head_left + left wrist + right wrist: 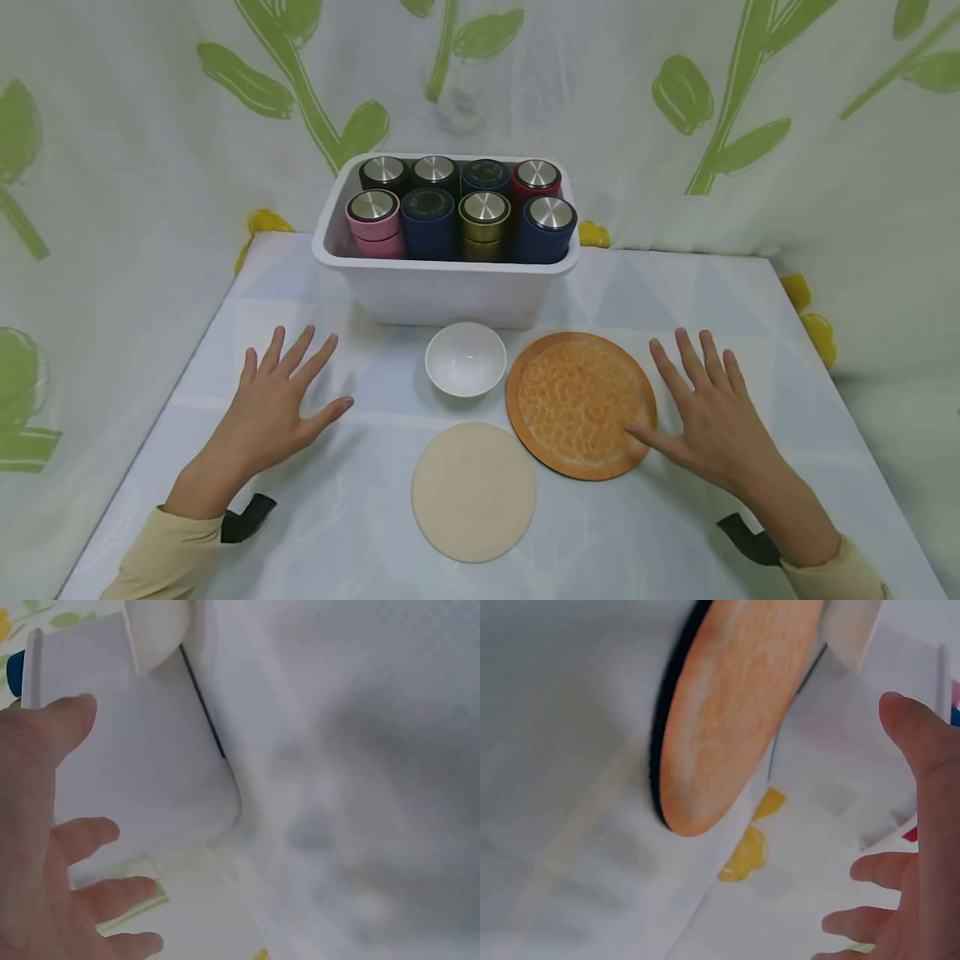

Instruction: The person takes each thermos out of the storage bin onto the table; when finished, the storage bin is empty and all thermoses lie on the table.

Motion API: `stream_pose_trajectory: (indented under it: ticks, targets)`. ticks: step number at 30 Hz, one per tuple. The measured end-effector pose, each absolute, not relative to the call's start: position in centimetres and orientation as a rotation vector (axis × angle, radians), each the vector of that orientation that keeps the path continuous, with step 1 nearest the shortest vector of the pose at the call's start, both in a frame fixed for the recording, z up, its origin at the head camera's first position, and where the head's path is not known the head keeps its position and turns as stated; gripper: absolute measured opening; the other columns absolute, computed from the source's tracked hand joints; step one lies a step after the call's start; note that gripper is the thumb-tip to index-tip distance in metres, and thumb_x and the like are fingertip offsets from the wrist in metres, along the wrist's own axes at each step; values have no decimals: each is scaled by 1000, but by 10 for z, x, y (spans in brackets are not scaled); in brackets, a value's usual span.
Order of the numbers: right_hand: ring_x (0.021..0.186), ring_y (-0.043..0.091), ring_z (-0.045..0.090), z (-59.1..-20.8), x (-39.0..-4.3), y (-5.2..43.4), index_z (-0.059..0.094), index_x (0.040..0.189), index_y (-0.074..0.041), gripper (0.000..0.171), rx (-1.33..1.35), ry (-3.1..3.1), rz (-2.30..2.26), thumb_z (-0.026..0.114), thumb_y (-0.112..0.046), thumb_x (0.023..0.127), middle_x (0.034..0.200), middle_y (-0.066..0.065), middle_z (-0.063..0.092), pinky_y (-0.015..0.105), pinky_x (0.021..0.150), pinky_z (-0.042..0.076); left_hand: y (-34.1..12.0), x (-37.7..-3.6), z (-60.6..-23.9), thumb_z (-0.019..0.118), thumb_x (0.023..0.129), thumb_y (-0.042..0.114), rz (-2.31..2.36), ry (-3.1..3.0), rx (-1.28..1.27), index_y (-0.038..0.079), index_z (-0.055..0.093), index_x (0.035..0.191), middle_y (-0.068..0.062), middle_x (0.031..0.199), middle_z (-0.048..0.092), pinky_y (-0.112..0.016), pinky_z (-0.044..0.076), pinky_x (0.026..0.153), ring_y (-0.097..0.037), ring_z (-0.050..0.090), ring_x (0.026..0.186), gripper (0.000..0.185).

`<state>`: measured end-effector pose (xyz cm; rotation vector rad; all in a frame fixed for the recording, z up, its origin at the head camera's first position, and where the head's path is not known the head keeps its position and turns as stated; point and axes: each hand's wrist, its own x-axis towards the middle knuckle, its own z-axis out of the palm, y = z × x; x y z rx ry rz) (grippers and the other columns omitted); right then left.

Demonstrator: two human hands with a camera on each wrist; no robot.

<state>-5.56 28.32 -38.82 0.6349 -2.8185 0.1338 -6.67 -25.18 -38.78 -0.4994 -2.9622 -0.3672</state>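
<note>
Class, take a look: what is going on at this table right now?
A person rests both hands flat on the table, holding nothing. The left hand lies apart from everything. The right hand has its thumb at the edge of the orange mat. Between them sit a white bowl and a beige disc. Behind stands a white bin of canisters.

It looked like a staged recording corner more than a lived-in room. A pale cloth printed with green leaf stems [720, 125] hung as a backdrop on every side, and the table [787, 333] wore a plain light cover. A white tub [442, 292] of lidded canisters [483, 218], a small bowl [466, 358] and two round mats [581, 406] were laid out neatly like props.
</note>
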Motion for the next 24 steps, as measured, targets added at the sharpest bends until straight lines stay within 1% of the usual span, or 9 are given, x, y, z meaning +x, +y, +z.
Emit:
stream_pose_trajectory:
  ticks: [2,5,10,12,15,17,20,22,24]
  targets:
    - [147,48,13,-386,-56,281,30,158,-8,108,631,-2811,198,70,-69,77,158,29,25,65,116,11,-252,-68,-387,70,90,47,-466,-2941,-500,12,41,154,-25,155,35,-77,13,107,-52,19,143,79]
    - [145,46,21,-383,-58,278,33,156,-7,104,644,-2758,328,73,-63,79,156,28,31,64,115,20,-251,-67,-385,73,91,38,-649,-2906,-483,8,46,150,-25,150,43,-74,25,105,-49,30,140,71]
    - [134,45,43,-376,-65,268,42,152,-6,94,653,-2632,521,81,-45,76,149,23,46,65,96,44,-249,-66,-380,74,92,24,-914,-2807,-439,4,53,143,-20,142,53,-65,41,99,-43,45,132,59]
    - [130,43,48,-374,-66,264,44,150,-5,91,645,-2602,574,84,-36,74,147,21,48,64,91,47,-247,-67,-378,74,92,18,-981,-2746,-428,3,55,140,-18,139,56,-62,44,97,-41,50,128,54]
    - [128,40,51,-370,-70,259,47,148,-5,88,632,-2567,653,85,-27,72,146,18,51,59,94,48,-244,-69,-376,73,92,12,-1064,-2669,-407,4,59,137,-14,135,61,-56,50,93,-36,56,123,48]
    - [126,38,53,-366,-73,256,50,145,-3,84,634,-2534,710,85,-22,72,143,16,54,55,96,48,-243,-70,-373,71,93,11,-1106,-2638,-386,6,60,136,-12,133,63,-49,53,90,-32,59,120,45]
    - [121,35,58,-360,-77,252,52,143,-2,80,627,-2490,788,86,-15,72,140,14,57,51,93,51,-241,-73,-367,69,95,13,-1114,-2608,-344,8,60,136,-10,127,67,-29,57,84,-25,63,111,42]
    - [119,34,59,-356,-80,249,53,142,-2,78,625,-2469,833,86,-11,72,139,13,58,51,89,53,-241,-76,-361,66,96,13,-1114,-2585,-295,8,61,135,-10,121,69,-17,53,78,-16,64,106,40]
    - [119,33,59,-353,-82,246,54,141,-2,77,614,-2458,865,87,-9,72,139,13,58,51,86,55,-241,-80,-355,64,98,15,-1120,-2565,-229,8,62,134,-9,116,70,-9,48,71,-7,62,98,37]
